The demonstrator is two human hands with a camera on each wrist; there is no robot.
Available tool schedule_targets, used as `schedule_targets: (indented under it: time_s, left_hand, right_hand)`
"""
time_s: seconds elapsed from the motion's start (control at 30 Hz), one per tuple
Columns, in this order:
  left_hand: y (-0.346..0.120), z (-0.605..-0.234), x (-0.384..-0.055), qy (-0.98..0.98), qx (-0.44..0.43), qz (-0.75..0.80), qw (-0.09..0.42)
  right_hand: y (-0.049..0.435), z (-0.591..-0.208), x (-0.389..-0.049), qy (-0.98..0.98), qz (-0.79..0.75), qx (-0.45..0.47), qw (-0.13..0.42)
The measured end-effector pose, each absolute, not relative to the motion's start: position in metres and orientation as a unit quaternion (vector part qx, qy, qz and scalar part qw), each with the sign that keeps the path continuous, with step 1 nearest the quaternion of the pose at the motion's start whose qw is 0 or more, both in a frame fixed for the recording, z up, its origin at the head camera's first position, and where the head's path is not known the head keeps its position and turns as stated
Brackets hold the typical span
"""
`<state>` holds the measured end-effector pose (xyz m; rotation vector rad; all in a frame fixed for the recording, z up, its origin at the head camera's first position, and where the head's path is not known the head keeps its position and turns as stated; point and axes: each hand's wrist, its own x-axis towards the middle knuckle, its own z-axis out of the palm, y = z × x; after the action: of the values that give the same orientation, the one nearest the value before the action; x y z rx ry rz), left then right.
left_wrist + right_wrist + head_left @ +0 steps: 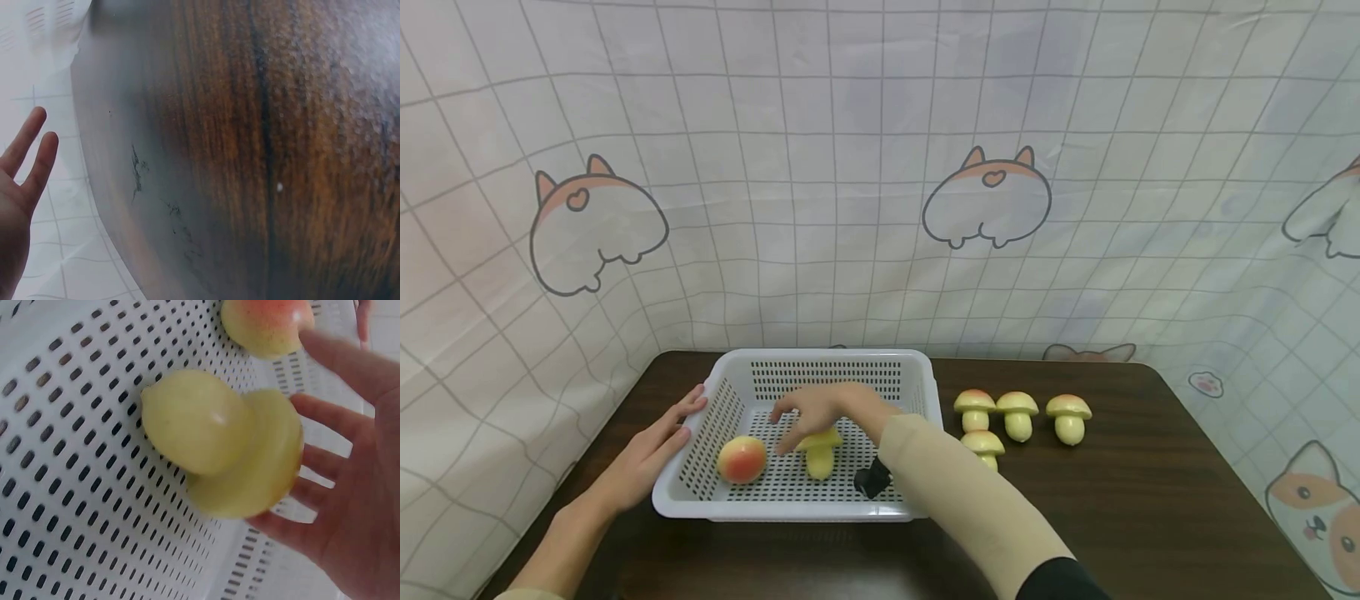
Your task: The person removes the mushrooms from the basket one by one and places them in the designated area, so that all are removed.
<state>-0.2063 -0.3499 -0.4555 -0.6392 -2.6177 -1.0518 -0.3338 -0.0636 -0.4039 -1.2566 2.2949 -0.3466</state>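
Note:
A white perforated plastic basket [805, 511] stands on the table. My left hand [642, 460] rests on the basket's left rim; two straight fingers show in the left wrist view. Inside the basket, my right hand [822, 407] hovers over a yellow toy mushroom [820, 460], which lies on the basket floor. In the right wrist view its fingers [317, 499] are spread behind the mushroom's cap and the thumb stands away from it. Whether the fingertips touch the cap, I cannot tell. A round yellow-and-red fruit [742, 460] sits left of the mushroom.
Several more toy mushrooms [1018, 415] lie on the dark wooden table [1120, 508] to the right of the basket. A white gridded cloth [820, 200] with cartoon animals hangs behind and along the sides. A small black device is on the right wrist.

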Motion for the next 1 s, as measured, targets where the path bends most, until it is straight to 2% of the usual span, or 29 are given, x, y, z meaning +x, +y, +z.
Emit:
schedule_targets:
  time_s: [0.1,0.47,0.57,0.67,0.77,1.0]
  left_hand:
    - [-0.350,-0.454,-0.205,-0.897,-0.221,-0.360,0.129]
    - [-0.351,-0.453,-0.205,-0.898,-0.222,-0.355,0.133]
    - [-0.351,-0.453,-0.204,-0.897,-0.223,-0.357,0.136]
    - [-0.351,-0.452,-0.205,-0.894,-0.228,-0.361,0.136]
    - [-0.351,-0.453,-0.206,-0.894,-0.230,-0.361,0.136]
    - [-0.349,-0.456,-0.207,-0.892,-0.230,-0.366,0.132]
  right_hand:
    - [-0.055,-0.404,-0.335,0.841,-0.126,-0.443,0.283]
    - [-0.025,-0.395,-0.327,0.907,-0.017,-0.308,0.286]
    - [-0.018,-0.389,-0.323,0.906,0.025,-0.270,0.326]
    - [-0.012,-0.385,-0.320,0.893,0.030,-0.228,0.388]
    - [-0.005,-0.387,-0.320,0.875,-0.006,-0.229,0.427]
    - [0.009,-0.400,-0.324,0.874,-0.129,-0.264,0.386]
